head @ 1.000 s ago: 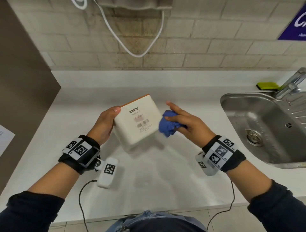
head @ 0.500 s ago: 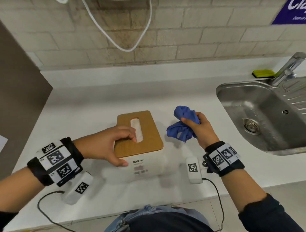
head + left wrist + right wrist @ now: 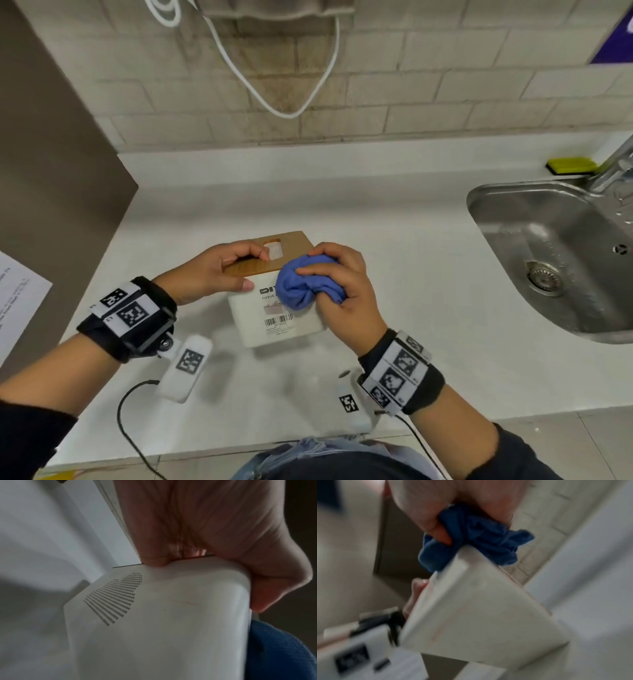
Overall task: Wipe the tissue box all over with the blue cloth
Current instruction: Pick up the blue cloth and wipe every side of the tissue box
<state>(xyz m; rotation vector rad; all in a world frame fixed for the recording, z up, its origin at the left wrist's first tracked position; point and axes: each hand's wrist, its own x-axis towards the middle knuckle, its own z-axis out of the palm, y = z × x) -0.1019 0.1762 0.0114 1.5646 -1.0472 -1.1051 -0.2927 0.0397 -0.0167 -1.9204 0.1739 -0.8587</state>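
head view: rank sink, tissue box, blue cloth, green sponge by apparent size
1. sink, partly cut off by the frame edge
2. tissue box, partly hidden by both hands
3. blue cloth, bunched up
4. green sponge, also farthest from the camera

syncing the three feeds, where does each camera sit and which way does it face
Head: worn on the head, looking down at the counter; both forearms, left hand and right hand show.
Left wrist: low beside the tissue box; only the left hand's fingers show.
Right wrist: below the right hand, facing the blue cloth.
Shared: box and cloth appear in all three.
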